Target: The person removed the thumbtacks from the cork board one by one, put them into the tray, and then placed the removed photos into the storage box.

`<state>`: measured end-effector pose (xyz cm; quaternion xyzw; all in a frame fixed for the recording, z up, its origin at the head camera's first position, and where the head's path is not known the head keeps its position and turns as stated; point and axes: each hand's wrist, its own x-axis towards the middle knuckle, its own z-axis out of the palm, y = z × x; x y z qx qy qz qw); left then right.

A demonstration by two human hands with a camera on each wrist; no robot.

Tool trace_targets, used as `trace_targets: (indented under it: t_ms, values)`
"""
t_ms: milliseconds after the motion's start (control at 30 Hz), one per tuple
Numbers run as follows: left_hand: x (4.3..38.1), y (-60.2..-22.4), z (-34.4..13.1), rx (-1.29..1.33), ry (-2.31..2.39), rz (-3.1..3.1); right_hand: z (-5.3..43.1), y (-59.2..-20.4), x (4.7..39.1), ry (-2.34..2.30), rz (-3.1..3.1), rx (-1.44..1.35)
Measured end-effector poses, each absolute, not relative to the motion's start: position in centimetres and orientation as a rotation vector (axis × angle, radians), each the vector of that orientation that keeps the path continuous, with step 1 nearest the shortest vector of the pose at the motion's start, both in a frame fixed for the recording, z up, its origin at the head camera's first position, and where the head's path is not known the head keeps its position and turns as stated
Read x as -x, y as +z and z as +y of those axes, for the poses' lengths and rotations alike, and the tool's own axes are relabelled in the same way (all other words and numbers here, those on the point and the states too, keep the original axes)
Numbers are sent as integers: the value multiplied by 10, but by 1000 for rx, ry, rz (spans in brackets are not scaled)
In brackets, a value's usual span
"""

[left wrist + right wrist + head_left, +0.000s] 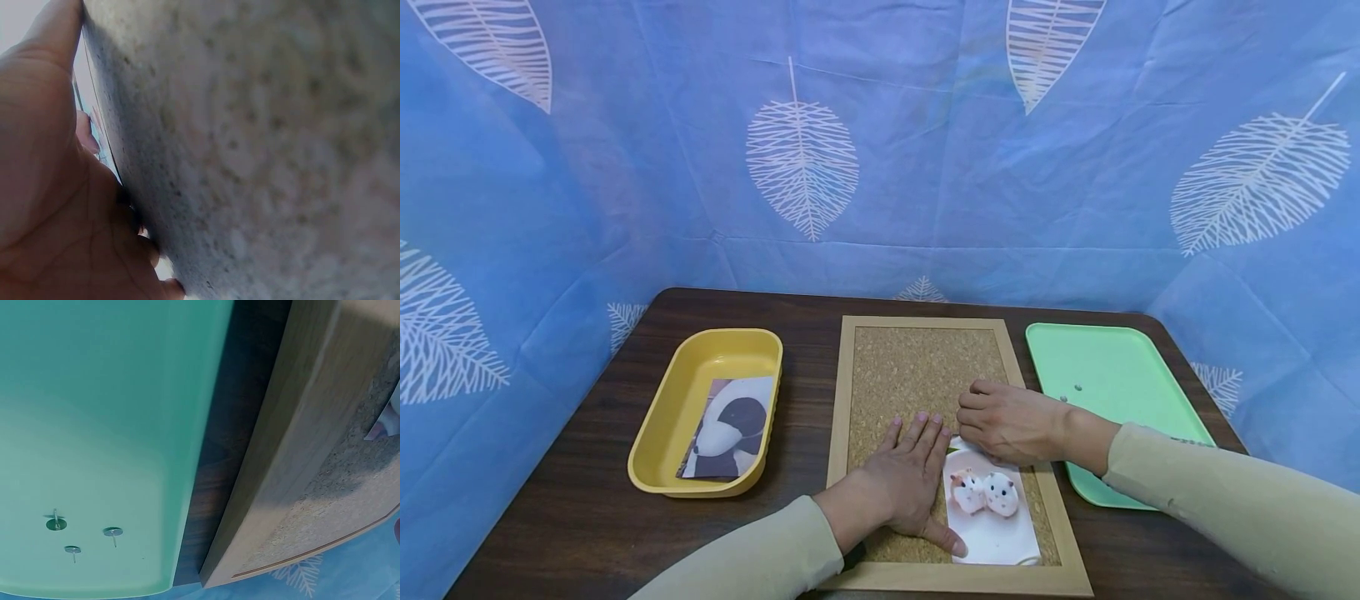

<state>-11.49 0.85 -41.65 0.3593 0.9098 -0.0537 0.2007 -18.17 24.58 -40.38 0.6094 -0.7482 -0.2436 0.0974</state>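
A cork board (pixel 925 367) with a pale wooden frame lies on the table. On its lower right part is a photo (pixel 1000 537) of two small white, animal-like figures. My left hand (pixel 906 483) presses flat on the cork with spread fingers; its thumb lies over the photo's left edge, and its index fingertip reaches the upper left corner. In the left wrist view, the palm faces the blurred cork (pixel 262 150) from close by. My right hand (pixel 1011 421) is at the photo's top edge with curled fingers. Its fingertips are hidden, so I cannot tell what they hold.
To the right is a green tray (pixel 1112 367) with several metal thumbtacks (pixel 113 532), under my right forearm. A yellow bin (pixel 703 350) at left holds another photo (pixel 730 429), grey and white. Blue leaf-patterned cloth (pixel 880 167) hangs behind the dark wooden table (pixel 587 517).
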Motion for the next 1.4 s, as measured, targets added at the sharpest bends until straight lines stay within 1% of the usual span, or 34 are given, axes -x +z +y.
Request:
trace_targets:
  t_ms: [800, 1067, 1400]
  values:
    - [114, -416, 10, -998, -160, 2553, 250, -396, 180, -616, -2233, -1727]
    - [114, -416, 8, -994, -119, 2543, 256, -397, 180, -394, -2235, -1614]
    - [115, -415, 10, -1007, -112, 2539, 271, -404, 174, -196, -2199, -1376]
